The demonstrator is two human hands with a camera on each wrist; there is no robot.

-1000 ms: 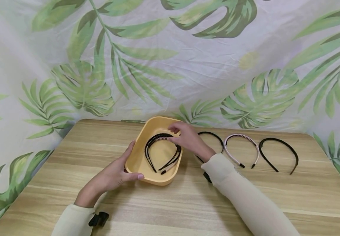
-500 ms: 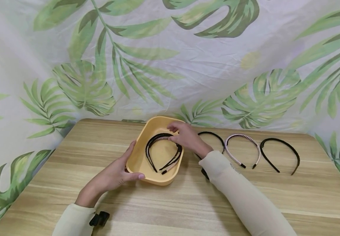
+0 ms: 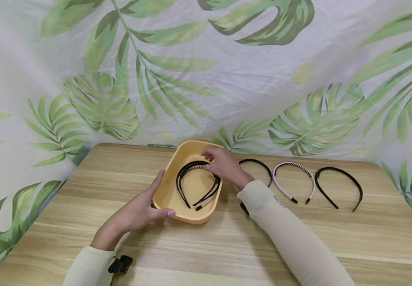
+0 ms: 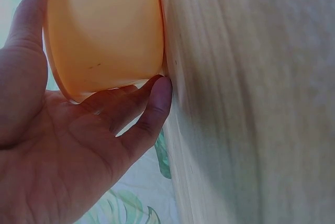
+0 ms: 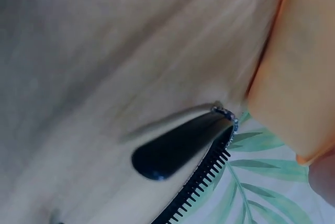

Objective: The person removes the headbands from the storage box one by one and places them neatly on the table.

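A yellow box (image 3: pixel 174 204) stands on the table, with several black and pink headbands (image 3: pixel 182 178) nested inside it. My left hand (image 3: pixel 139 208) grips its left side, the thumb over the near rim. In the left wrist view, the fingers (image 4: pixel 152 111) reach under the box's edge near the tabletop. My right hand (image 3: pixel 225 165) reaches over the right rim, its fingers loosely bent inside and a gap showing between thumb and forefinger. The thumb is at the headbands; whether it touches them is hard to tell. One fingertip (image 5: pixel 322 177) shows beside the box in the right wrist view.
Right of the box, a black headband (image 3: pixel 257 161), a pink headband (image 3: pixel 293 164) and another black headband (image 3: pixel 338 171) lie in a row on the wooden table (image 3: pixel 206 258). A leaf-patterned cloth (image 3: pixel 249 87) hangs behind the table's far edge.
My right forearm and wrist have shifted slightly left, while the fingers stay over the box. The left hand, the box and the headbands hold their places.
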